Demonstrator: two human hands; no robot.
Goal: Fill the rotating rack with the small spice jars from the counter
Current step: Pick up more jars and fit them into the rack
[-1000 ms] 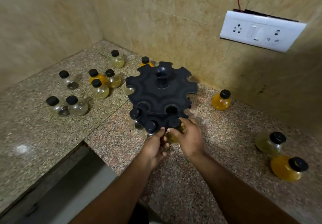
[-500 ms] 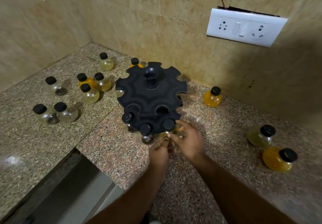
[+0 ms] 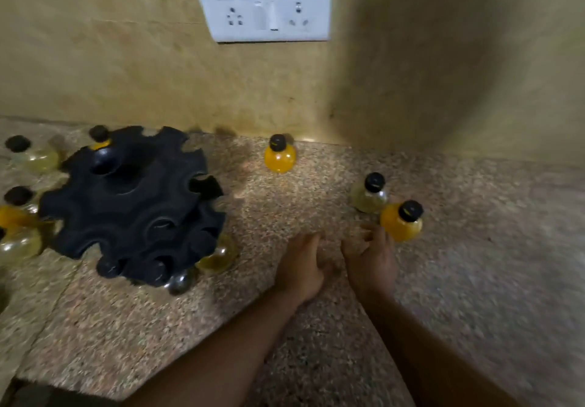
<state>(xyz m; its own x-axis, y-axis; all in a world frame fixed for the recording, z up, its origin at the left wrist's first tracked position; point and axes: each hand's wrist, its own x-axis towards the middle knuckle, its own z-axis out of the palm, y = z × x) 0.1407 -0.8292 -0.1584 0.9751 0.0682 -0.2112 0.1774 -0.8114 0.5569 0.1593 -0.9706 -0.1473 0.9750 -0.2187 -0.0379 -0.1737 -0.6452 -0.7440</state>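
Both hands empty, reaching toward jars right of the rack.

The right hand (image 3: 372, 258), fingers loosely spread, holds nothing. The orange jar (image 3: 403, 226) stands just past its fingertips, with a pale jar (image 3: 368, 199) behind it. The left hand (image 3: 300, 264) hovers relaxed alongside. The rack (image 3: 133, 204) sits well left of both hands, with bare counter (image 3: 316, 191) between for carrying.

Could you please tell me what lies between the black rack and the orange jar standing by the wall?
Nothing but bare granite counter lies between the rack and that orange jar, as the head view shows.
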